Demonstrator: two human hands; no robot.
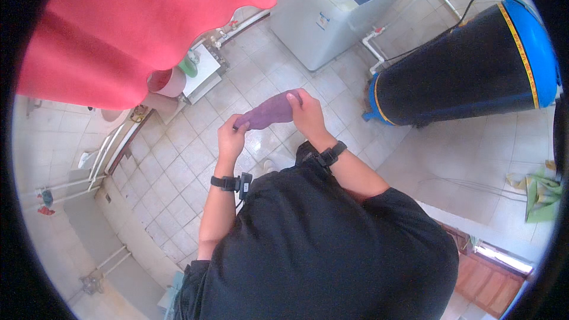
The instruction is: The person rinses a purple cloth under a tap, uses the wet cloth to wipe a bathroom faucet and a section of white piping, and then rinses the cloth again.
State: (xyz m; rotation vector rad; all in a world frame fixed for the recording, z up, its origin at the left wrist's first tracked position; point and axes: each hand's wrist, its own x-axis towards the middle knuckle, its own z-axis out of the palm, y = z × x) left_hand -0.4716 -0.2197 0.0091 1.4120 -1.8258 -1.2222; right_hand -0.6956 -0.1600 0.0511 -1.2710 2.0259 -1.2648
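Observation:
A strip of purple cloth [270,110] is stretched between my two hands, above the tiled floor. My left hand [233,135] pinches its lower left end between thumb and fingers; a small dark bit shows at that end. At the upper right end, my right hand [306,111] grips the fabric with the thumb on top. Folds hide whether the cloth is a sock, a towel or something else. Both wrists carry black straps with small devices on them.
A white washing machine [311,22] stands ahead. To the right is a large black-and-blue cylindrical tank [458,62] with a cable. A red curtain [146,22] hangs at upper left, near a pink bucket [171,83] and a small white cabinet [200,69]. White pipes [373,49] run along the wall.

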